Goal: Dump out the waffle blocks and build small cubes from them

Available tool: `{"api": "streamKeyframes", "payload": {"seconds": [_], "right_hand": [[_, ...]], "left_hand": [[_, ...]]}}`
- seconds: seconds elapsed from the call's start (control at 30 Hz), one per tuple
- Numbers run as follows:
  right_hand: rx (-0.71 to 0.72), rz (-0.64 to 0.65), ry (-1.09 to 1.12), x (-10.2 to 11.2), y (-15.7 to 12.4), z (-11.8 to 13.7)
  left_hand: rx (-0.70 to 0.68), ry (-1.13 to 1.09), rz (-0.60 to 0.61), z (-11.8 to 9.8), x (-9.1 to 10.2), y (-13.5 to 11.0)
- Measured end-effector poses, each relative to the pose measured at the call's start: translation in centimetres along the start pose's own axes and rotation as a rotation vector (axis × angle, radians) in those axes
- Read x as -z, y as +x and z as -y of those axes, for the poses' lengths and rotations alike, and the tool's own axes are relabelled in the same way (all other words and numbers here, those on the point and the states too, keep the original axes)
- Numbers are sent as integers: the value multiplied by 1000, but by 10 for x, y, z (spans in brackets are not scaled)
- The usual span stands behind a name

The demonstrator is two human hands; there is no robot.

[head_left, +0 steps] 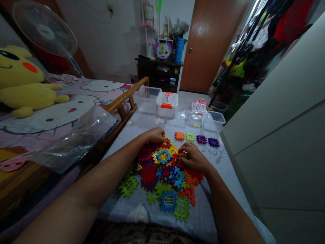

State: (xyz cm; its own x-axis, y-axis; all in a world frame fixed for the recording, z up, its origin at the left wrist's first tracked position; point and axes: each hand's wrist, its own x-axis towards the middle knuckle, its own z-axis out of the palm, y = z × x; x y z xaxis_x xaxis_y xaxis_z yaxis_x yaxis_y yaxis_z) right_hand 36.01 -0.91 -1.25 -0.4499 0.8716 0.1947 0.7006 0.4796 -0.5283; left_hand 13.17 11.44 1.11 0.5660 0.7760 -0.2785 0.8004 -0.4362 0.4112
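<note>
Tiles (149,174) lie heaped on pale cloth (144,123), the left hand (155,135) curled at the far edge and the right hand (192,156) bent over their right side; whether either pinches one, I cannot tell. Clear boxes (166,112) stand beyond; a wooden rail (129,92) borders the left.

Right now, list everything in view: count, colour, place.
Cloth: one, pale blue, centre
Tile heap: many tiles, mixed colours, on cloth
Tile row: four, orange, lime, purple, indigo, beyond heap
Containers: several, mostly clear, cloth's far end
Bedspread: one, pink, left
Plush toy: one, yellow, on bedspread
Wooden rail: one, brown, left
Plastic bag: one, clear, by rail
Fan: one, pale, back left
Cabinet: one, dark, back
Items on cabinet: several, mixed, back
Door: one, brown, back
Panels: several, white, right
Clothes: several, mixed, upper right
Left hand: one, heap's far left
Right hand: one, heap's right
</note>
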Motion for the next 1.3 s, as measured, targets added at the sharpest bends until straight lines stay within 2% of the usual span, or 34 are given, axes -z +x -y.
{"api": "streamKeyframes", "payload": {"seconds": [0.13,0.3,0.37,0.53,0.67,0.83,1.0,1.1,1.3], "right_hand": [[-2,16,0,-5,2,2],[-78,-140,163,-8,3,-8],[-104,-197,206,-8,3,-11],[-42,-265,223,-7,4,-7],[-7,-295,251,-8,6,0],[-60,-333,270,-14,14,20],[-50,-248,154,-21,24,40],[-56,-234,110,-25,25,39],[-85,-255,165,-29,25,28]], "left_hand": [[7,20,-81,1,0,-1],[-52,44,-271,-4,5,-10],[-102,9,-300,-5,6,-17],[-181,-141,-175,-8,2,-37],[-241,-152,-82,-16,-4,-50],[-266,-98,-79,-24,-9,-62],[-305,-173,-89,-24,-10,-74],[-332,-168,-98,-26,-9,-80],[-386,-93,-122,-38,-14,-84]]}}
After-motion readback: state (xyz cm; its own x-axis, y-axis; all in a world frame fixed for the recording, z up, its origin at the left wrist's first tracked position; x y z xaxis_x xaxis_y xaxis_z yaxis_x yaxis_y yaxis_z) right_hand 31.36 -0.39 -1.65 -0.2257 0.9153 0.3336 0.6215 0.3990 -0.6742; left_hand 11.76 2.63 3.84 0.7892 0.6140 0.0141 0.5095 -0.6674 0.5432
